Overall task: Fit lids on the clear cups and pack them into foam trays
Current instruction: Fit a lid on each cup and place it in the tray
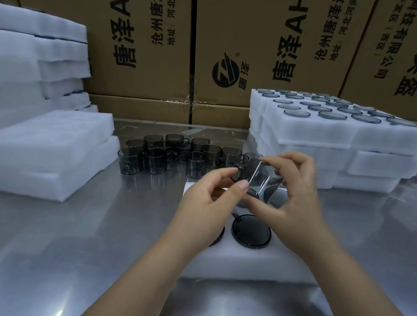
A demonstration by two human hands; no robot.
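Observation:
Both hands hold one smoky clear cup (pixel 260 182) tilted on its side above a white foam tray (pixel 248 262). My right hand (pixel 297 198) grips the cup's body with thumb below and fingers over the top. My left hand (pixel 210 206) pinches at the cup's handle side with thumb and forefinger. In the tray a lidded cup (pixel 251 231) sits in a hole, its dark lid facing up; another dark lid (pixel 218 236) is partly hidden under my left hand. Several loose cups (pixel 167 156) without lids stand grouped on the steel table behind.
Stacked foam trays filled with lidded cups (pixel 330 133) rise at the right. Empty foam trays (pixel 46 153) lie at the left, with a taller foam pile (pixel 22 53) behind. Cardboard boxes (pixel 147 39) wall off the back. The steel table (pixel 69 234) spreads in front.

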